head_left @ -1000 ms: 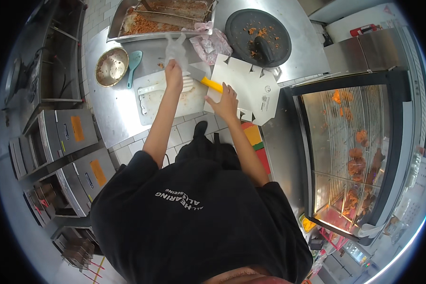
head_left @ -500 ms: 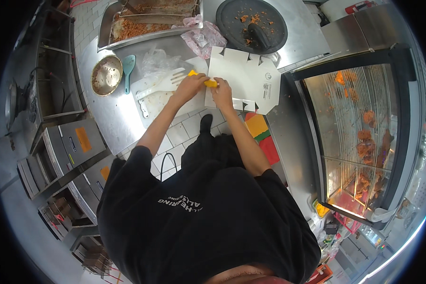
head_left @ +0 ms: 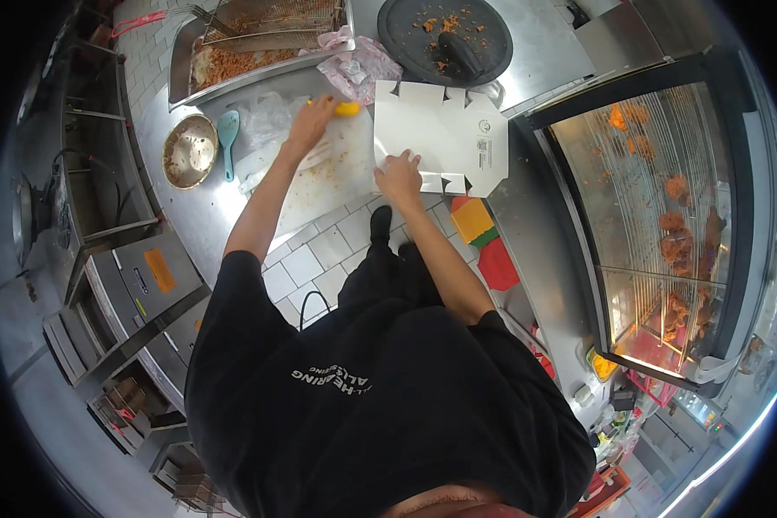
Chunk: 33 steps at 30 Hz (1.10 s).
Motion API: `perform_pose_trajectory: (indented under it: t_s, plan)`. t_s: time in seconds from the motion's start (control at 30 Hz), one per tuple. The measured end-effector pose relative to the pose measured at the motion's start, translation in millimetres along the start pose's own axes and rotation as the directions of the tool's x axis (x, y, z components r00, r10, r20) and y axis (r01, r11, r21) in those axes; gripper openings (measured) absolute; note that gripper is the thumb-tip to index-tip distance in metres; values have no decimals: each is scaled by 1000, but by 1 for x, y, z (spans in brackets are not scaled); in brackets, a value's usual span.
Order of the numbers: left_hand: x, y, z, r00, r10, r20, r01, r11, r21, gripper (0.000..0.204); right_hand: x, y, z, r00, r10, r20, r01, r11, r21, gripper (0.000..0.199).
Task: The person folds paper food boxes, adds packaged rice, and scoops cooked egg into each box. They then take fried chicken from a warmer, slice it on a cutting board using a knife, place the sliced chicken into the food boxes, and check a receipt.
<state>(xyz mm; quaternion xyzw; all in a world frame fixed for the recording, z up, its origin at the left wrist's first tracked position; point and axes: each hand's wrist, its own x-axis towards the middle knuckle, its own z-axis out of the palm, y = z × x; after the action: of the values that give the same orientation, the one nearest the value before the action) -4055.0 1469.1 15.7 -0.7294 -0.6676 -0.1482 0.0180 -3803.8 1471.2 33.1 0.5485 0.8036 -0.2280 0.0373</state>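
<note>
Gripping yellow handle (head_left: 347,109), seemingly pointing right, left hand (head_left: 311,119)

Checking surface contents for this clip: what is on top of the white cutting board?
On the white cutting board lie scattered brownish crumbs. The left hand, holding a yellow-handled tool, hovers over its far edge. The forearm hides part of the board.

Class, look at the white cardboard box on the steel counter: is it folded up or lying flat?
Lying flat: the white cardboard box is spread unfolded, its flaps splayed outward, with the right hand pressing its near edge.
</note>
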Motion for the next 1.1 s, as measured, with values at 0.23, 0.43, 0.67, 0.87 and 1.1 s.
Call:
perform_pose_trajectory:
  t_s: [0.23, 0.43, 0.67, 0.87, 1.1]
  plan:
    - [1, 65, -21, 645, -384, 660, 745, 125, -655, 54, -41, 27, -88, 953, -3, -303, 86, 962, 259, 19]
    - [15, 198, -41, 755, -202, 624, 496, -446, -745, 79, -106, 61, -134, 804, -232, -547, 402, 891, 213, 19]
    - [45, 239, -102, 848, -151, 508, 481, -182, -858, 43, -176, 63, -125, 851, -508, -134, 525, 809, 264, 33]
    - [-19, 333, -118, 832, 551, -59, -290, 343, -893, 56, -250, 102, -135, 937, 350, 6, 246, -672, 699, 59]
    - [-85, 429, -111, 872, 486, -52, -24, -64, -998, 42, -336, 150, -95, 618, 771, 152, 458, -510, 728, 22]
